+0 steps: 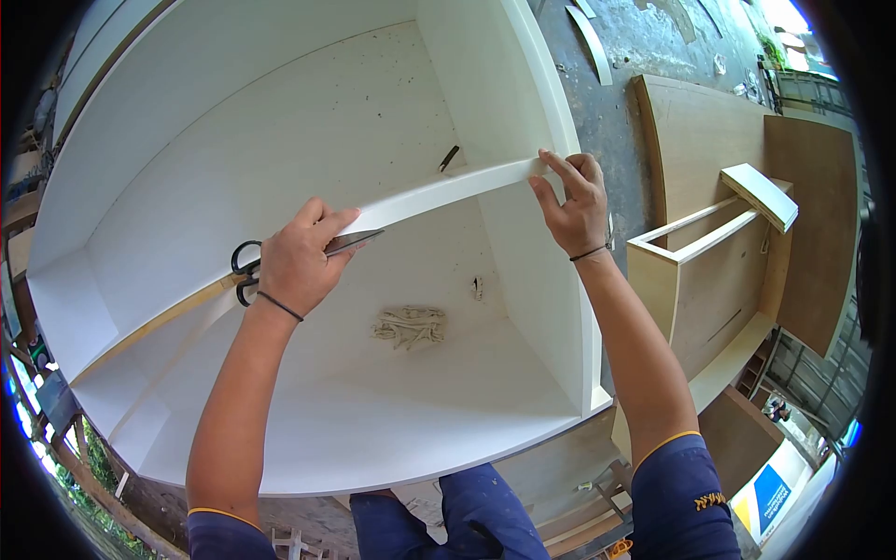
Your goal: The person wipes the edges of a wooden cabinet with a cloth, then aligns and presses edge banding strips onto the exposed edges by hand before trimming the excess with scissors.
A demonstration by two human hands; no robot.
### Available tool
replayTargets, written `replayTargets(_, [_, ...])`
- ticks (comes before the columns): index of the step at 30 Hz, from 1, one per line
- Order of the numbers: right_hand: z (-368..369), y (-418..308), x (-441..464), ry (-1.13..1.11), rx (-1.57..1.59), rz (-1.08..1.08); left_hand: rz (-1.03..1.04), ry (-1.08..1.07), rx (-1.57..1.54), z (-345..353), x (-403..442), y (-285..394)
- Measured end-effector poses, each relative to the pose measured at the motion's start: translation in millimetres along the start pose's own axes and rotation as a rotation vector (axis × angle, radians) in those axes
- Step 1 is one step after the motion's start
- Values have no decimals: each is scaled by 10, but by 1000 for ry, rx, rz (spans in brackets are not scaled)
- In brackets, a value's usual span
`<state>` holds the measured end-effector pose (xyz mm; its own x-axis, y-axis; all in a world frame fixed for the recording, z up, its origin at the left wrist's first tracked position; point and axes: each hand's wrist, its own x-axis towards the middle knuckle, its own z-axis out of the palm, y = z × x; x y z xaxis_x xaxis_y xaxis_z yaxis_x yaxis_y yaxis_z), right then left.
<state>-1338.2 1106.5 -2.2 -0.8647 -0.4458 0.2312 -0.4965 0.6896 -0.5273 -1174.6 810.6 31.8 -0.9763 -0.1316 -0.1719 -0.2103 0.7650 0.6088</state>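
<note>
A large white cabinet [317, 112] lies open side up, crossed by a divider with a white front edge [439, 194]. My left hand [303, 252] is closed round black-handled scissors [247, 271], blades pointing right, its fingertips on the divider edge. Left of that hand the edge shows bare wood [149, 327], and a loose pale strip [177, 345] hangs down beside it. My right hand [572, 205] touches the divider's right end with its fingers apart. A small dark tool [449, 158] lies inside the cabinet above the divider. Below it is a crumpled cloth [409, 325].
On the right stand an unfinished wooden cabinet frame [709, 289] and brown boards [810, 224], with a white-topped block [761, 196] resting on the frame. White offcuts [590, 45] lie on the grey floor at the top. My legs are at the cabinet's near edge.
</note>
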Motion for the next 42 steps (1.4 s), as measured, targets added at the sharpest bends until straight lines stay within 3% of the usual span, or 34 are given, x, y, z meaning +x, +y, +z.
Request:
replayTargets(6, [62,66,-17,-1,69,121,11,19,5,33,-1,-31])
replayTargets(12, [42,88,-2,131,-197,-96,32,33,-18,35,-7,-22])
replayTargets(14, [58,106,5,77,95,67,30,37,-22,45,-10,-29])
replayTargets(16, [73,178,14,58,160,148,25,52,9,57,-9,-38])
replayTargets(18, [86,201,5,-25,493,421,30,53,12,61,-1,-26])
replayTargets(22, [143,331,17,-14,401,382,8,54,11,35,-5,9])
replayTargets(24, [134,356,33,-77,517,508,10,59,18,40,-9,5])
replayTargets(28, [134,394,36,-76,584,523,4,55,39,42,-9,18])
replayTargets(32, [191,398,28,-53,537,460,-8,83,5,50,-18,-6])
replayTargets(35, [124,131,36,65,324,365,-9,81,12,86,-29,-43])
replayTargets(37, [112,165,5,119,-94,-75,-24,69,14,72,-30,-40])
replayTargets(42, [71,42,23,86,-298,-205,-56,35,48,67,-6,-47])
